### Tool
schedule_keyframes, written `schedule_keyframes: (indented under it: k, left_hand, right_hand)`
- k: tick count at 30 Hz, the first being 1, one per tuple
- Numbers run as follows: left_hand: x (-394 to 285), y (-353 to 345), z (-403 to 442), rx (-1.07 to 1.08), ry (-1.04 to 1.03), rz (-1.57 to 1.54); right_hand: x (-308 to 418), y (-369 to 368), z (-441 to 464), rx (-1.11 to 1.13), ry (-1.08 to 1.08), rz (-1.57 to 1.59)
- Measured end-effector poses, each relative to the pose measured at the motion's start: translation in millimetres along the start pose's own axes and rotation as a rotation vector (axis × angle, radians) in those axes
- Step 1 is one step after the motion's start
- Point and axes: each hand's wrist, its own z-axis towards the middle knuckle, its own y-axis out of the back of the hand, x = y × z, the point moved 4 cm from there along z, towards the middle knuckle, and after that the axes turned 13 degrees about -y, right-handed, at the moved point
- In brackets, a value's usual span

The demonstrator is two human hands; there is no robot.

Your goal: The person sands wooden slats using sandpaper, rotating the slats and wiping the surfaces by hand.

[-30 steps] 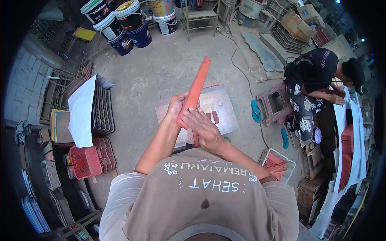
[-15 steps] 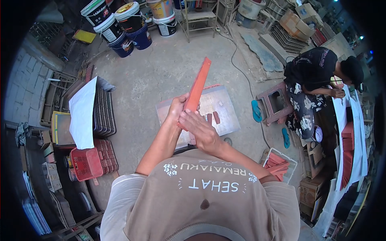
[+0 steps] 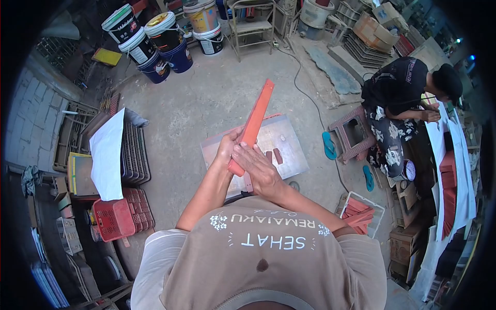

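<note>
A long orange-red painted wooden slat (image 3: 258,115) points up and away from my body, tilted to the right, with a small hole near its far end. My left hand (image 3: 227,150) is closed around its lower part from the left side. Across the slat's near end lie the fingers of my right hand (image 3: 261,168), closed against it; whatever is under the palm is hidden. Beneath both hands is a pale flat board (image 3: 295,155) on the floor. Two small brown blocks (image 3: 278,156) rest on that board, just beyond my right hand.
A white crate (image 3: 378,214) of red slats stands at right. Beyond it, a person (image 3: 398,98) works at a white-covered bench (image 3: 467,191). A red basket (image 3: 111,219) and stacked trays (image 3: 135,155) stand left. Paint buckets (image 3: 178,54) and a chair (image 3: 251,26) are ahead. A cable (image 3: 305,93) crosses the floor.
My right hand has shifted slightly down along the slat, baring more of its near end. The view has tilted a little; the other person's hand moved slightly.
</note>
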Motion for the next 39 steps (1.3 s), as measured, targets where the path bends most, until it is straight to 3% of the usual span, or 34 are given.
schedule_keyframes:
  k: [2,5,8,14,17,25,36,39]
  left_hand:
    - [-3,-6,-1,-0.006,-0.054,-0.022]
    - [-1,-12,-6,0.203,-0.044,-0.215]
    - [0,0,-11,0.358,-0.092,-0.142]
    - [-9,0,-37,0.269,0.081,0.222]
    - [-3,-6,-42,0.315,0.076,0.185]
    - [0,-10,-44,0.467,0.137,0.082]
    - [0,2,-50,0.347,0.157,0.125]
    - [-4,0,-53,0.437,0.108,0.172]
  right_hand:
    - [-8,2,4,-0.037,-0.041,-0.052]
    - [-25,3,8,-0.087,-0.072,-0.054]
    - [-24,5,9,-0.115,-0.071,-0.032]
    - [-27,5,3,-0.068,-0.086,-0.084]
    - [-35,8,1,-0.074,-0.172,-0.111]
    - [-33,8,0,-0.081,-0.143,-0.194]
    - [-14,4,-8,-0.017,-0.101,-0.153]
    - [-29,5,-7,-0.069,-0.069,-0.244]
